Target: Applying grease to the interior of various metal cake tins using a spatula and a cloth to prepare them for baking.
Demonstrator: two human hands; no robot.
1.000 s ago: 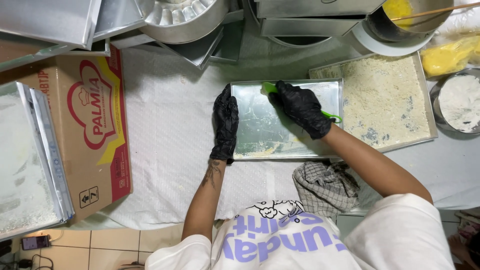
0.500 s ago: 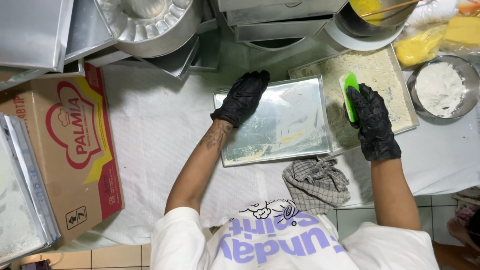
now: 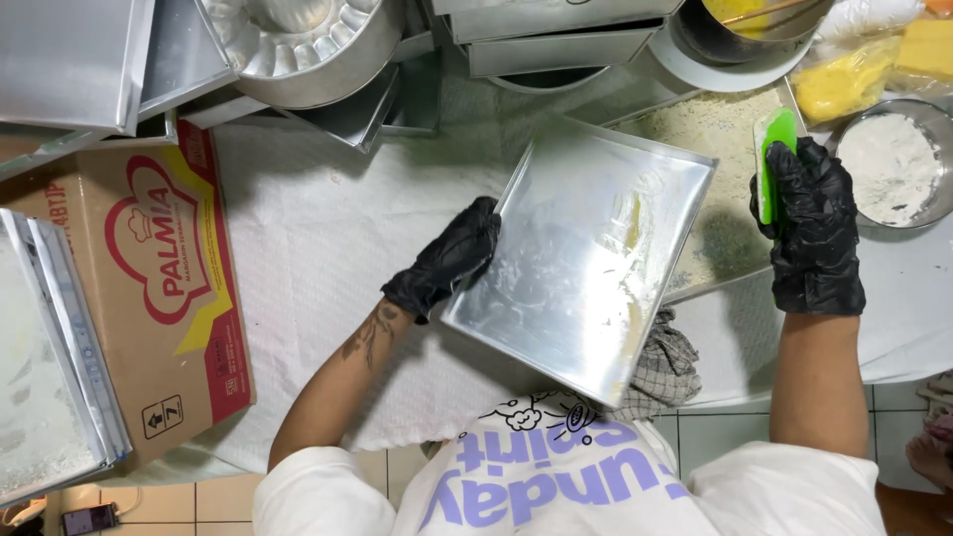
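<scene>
My left hand (image 3: 449, 258), in a black glove, grips the left edge of a square metal baking tray (image 3: 586, 248). The tray is lifted and tilted off the white-covered table, and its inside is smeared with pale grease. My right hand (image 3: 809, 223), also in a black glove, holds a green plastic scraper (image 3: 772, 149) upright, to the right of the tray. Under the tray's right side lies a second tray (image 3: 720, 129) covered in crumbs. A checked cloth (image 3: 665, 367) lies at the table's near edge.
A cardboard box (image 3: 149, 288) lies at the left, with a floured tray (image 3: 40, 367) beside it. Stacked metal pans and a fluted mould (image 3: 298, 45) line the back. A bowl of white flour (image 3: 893, 164) and yellow blocks in wrap (image 3: 864, 79) sit at the right.
My left hand has shifted from the tray's far edge to its left edge and raised the tray to a tilt. My right hand with the scraper has stayed at the right.
</scene>
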